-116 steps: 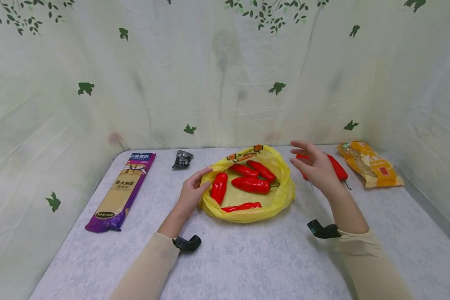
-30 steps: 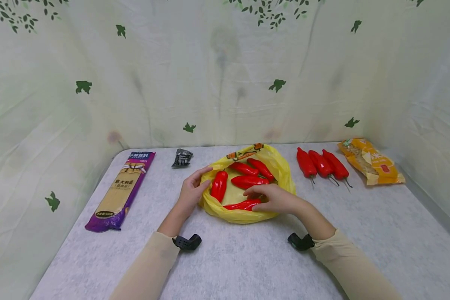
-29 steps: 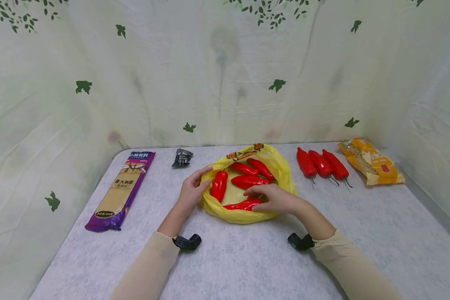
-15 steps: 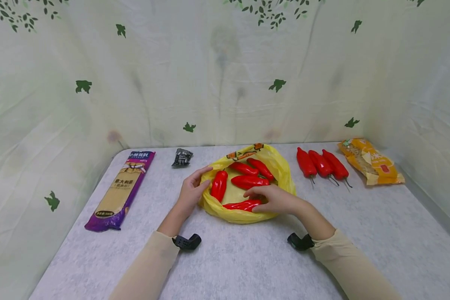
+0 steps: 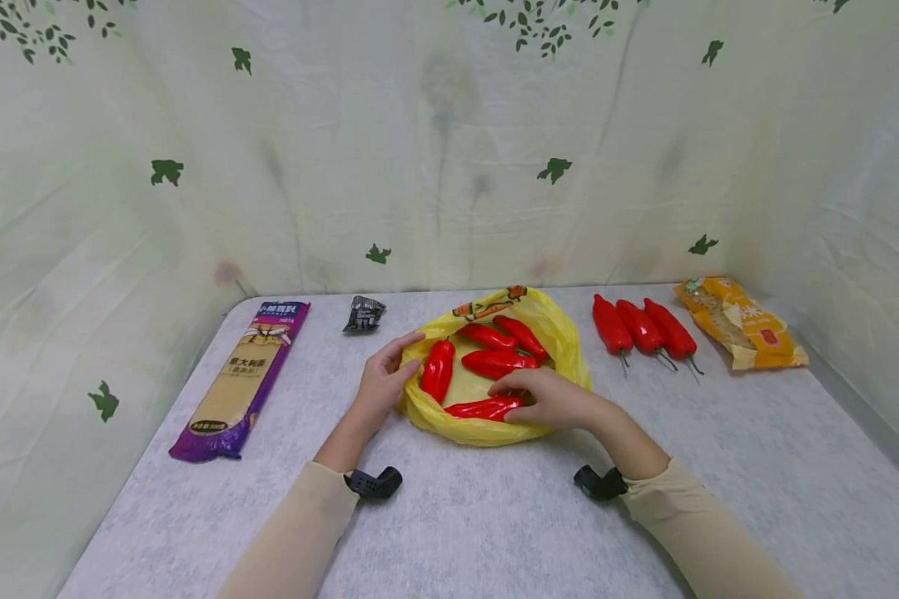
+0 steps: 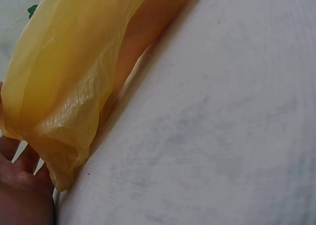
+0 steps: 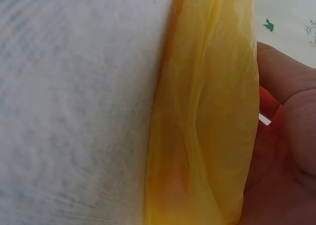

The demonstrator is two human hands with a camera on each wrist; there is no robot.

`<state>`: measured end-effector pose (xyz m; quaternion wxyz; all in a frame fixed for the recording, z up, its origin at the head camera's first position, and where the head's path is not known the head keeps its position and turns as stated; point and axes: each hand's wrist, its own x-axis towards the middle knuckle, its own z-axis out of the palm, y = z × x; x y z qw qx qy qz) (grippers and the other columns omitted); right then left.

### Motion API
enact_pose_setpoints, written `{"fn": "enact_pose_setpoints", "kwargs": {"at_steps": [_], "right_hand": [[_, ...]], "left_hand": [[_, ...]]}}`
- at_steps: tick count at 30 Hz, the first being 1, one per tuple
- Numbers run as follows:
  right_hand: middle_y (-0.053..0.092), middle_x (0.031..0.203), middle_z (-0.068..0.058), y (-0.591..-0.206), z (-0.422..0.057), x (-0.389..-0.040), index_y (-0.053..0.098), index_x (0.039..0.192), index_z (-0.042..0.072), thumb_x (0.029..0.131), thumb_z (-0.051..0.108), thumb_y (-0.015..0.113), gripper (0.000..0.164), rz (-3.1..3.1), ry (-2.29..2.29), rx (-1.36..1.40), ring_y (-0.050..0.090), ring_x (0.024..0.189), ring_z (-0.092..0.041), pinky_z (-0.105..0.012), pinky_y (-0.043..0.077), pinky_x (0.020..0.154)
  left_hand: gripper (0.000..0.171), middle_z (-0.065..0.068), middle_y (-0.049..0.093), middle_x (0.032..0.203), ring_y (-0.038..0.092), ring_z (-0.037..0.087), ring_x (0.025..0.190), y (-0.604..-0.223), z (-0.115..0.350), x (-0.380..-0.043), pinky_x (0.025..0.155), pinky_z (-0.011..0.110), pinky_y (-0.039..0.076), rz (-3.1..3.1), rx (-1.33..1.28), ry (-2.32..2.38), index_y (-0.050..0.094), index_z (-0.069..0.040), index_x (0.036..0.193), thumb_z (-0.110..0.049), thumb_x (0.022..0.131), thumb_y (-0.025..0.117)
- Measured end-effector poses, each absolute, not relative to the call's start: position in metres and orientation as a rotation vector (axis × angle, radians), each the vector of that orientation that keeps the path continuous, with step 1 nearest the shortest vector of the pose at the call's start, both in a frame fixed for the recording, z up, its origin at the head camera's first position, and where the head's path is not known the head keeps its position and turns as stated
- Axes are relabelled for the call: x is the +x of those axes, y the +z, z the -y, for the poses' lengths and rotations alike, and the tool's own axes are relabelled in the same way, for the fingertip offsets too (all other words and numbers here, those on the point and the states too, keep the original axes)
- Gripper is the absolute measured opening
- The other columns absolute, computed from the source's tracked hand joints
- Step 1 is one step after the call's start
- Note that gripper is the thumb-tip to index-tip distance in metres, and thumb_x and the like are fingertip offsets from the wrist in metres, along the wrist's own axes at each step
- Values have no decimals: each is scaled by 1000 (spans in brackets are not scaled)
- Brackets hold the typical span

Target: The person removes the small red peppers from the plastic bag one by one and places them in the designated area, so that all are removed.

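Observation:
A yellow plastic bag lies with its mouth wide and its rim rolled down, several red chili peppers inside. My left hand pinches the bag's left rim, thumb on the inside. In the left wrist view, yellow plastic covers part of that hand. Over the bag's front right rim reaches my right hand, its curled fingers and thumb on the front chili pepper. The right wrist view has the bag wall hiding most of that pepper beside the right hand.
Three more red chili peppers lie in a row right of the bag, beside an orange food packet. On the left are a purple pasta packet and a small black packet. A pale curtain stands behind the table.
From above the chili peppers on the right, my right hand has come left and down into the bag, onto the front pepper. Over the last second almost nothing moves; the left hand stays on the rim.

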<state>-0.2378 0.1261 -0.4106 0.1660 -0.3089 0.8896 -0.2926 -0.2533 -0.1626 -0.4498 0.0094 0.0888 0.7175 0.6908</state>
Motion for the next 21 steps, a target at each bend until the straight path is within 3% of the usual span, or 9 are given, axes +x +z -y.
{"fn": "enact_pose_setpoints", "kwargs": {"at_steps": [9,21], "right_hand": [[63,122,8,-410,-127,-239,62,126,23,85,27,72,42,-2589,-866,-910,55,110,-11,-33,52,94],[60,127,12,-404,-128,-241,61,125,25,85,22,72,42,-2616,-1046,-910,51,121,-13,-40,50,100]], "left_hand": [[41,-3,46,147,35,9,141,-448,163,-252,117,29,29,-2226,274,2162,54,-17,135,-6,96,54],[41,-3,47,147,35,9,141,-448,163,-253,117,31,29,-2248,266,2149,55,-18,135,-6,96,54]]}}
